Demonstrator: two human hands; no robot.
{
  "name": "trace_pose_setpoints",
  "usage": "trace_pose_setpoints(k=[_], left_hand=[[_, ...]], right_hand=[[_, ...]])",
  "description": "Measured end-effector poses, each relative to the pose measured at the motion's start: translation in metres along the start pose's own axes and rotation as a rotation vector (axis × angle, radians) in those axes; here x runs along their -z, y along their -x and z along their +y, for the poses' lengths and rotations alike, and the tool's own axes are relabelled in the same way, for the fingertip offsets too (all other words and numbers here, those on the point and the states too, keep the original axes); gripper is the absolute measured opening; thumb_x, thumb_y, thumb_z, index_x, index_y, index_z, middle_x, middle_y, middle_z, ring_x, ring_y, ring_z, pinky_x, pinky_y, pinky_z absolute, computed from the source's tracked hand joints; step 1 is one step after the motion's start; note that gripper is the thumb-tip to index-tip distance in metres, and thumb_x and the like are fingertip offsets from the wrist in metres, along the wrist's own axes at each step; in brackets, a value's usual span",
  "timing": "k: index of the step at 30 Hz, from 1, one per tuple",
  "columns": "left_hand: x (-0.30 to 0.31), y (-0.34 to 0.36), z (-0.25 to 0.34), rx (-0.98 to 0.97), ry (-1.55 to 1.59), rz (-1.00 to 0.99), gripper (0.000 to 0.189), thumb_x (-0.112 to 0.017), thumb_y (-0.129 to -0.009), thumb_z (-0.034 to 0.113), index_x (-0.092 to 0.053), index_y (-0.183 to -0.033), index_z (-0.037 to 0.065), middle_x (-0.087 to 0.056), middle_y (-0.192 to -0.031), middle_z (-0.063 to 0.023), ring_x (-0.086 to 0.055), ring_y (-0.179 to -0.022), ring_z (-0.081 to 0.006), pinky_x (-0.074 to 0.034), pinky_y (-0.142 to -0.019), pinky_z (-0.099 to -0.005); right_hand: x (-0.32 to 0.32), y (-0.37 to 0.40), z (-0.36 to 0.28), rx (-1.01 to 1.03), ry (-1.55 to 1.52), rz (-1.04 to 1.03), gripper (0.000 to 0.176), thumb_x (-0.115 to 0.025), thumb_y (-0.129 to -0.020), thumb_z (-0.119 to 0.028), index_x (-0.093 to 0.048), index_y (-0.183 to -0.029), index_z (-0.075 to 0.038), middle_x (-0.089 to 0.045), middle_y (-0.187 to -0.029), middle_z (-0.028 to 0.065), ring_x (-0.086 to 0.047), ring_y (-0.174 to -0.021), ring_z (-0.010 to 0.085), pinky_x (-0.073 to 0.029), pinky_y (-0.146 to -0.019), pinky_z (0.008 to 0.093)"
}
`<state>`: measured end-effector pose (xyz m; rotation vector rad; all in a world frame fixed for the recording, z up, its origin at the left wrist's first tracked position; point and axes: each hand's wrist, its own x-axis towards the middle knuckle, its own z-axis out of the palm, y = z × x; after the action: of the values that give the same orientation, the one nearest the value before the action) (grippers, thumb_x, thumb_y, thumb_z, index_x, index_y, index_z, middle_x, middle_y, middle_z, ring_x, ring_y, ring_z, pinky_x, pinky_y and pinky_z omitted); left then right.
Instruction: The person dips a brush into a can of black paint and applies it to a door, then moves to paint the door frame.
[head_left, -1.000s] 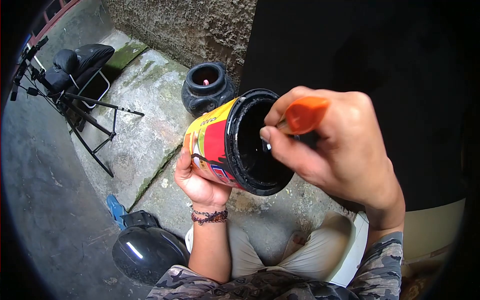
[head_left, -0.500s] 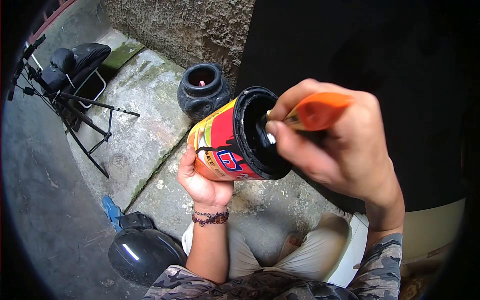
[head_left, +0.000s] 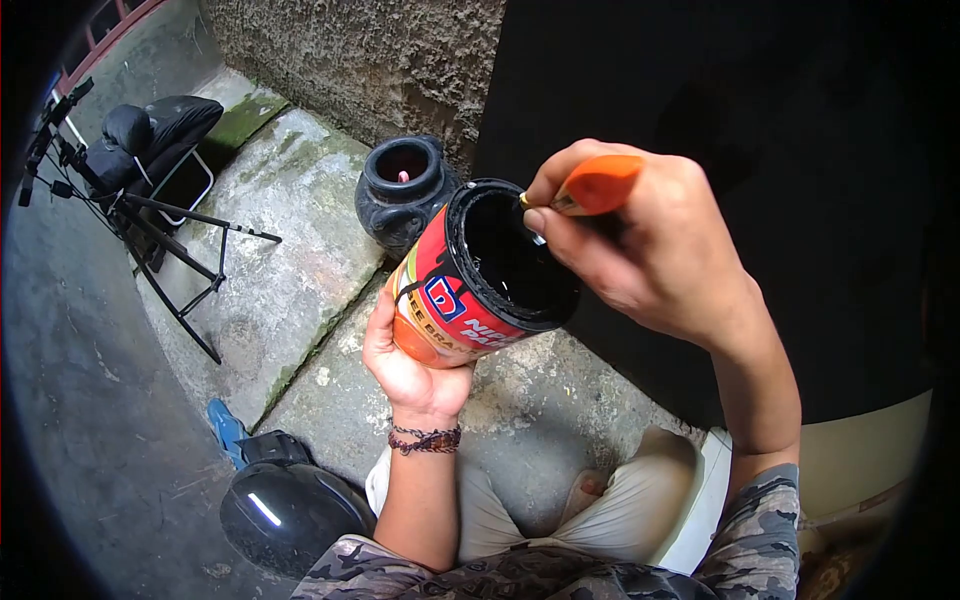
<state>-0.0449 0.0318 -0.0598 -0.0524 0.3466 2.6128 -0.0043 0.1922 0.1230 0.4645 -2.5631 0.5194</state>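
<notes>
Paint can (head_left: 450, 300) label, boxed letter "D", partial words "FEE BRA", "NIP"

Inside the dark can (head_left: 455, 300), the orange-handled tool (head_left: 597, 183) ends unseen

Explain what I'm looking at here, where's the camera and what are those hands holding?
There is no machine here. The camera sits on a person's head and looks down at their own two hands. The left hand grips a colourful can, tilted so its black open mouth faces the camera. The right hand holds an orange-handled tool with its tip just inside that mouth. Behind them, a black pot stands on the concrete ledge. A dark helmet lies lower left, and a tripod stands farther off.
</notes>
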Motion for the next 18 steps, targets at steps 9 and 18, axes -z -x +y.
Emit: trace_pose_setpoints(k=[9,18], left_hand=[[0.003,0.001,-0.001,0.081,0.03,0.025,0.063,-0.042,-0.098,0.051,-0.042,-0.151,0.018,-0.047,-0.152,-0.0161,-0.047,-0.137,-0.0422,-0.035,-0.109,-0.0715],[0.008,0.0,0.0,-0.05,0.118,0.006,0.057,-0.052,-0.096,0.047,-0.06,-0.135,0.007,-0.063,-0.136,-0.015,-0.058,-0.126,-0.0315,-0.043,-0.111,-0.0505]], right_hand=[[-0.01,0.004,0.01,-0.05,-0.128,-0.063,0.012,-0.073,-0.081,-0.01,-0.067,-0.088,-0.004,-0.069,-0.079,0.0143,-0.069,-0.072,0.0344,-0.055,-0.065,0.0395],[0.015,0.017,-0.024,-0.052,-0.264,0.112,0.015,-0.079,-0.079,0.006,-0.071,-0.091,0.003,-0.071,-0.083,0.0072,-0.067,-0.075,0.011,-0.054,-0.067,0.0234]])
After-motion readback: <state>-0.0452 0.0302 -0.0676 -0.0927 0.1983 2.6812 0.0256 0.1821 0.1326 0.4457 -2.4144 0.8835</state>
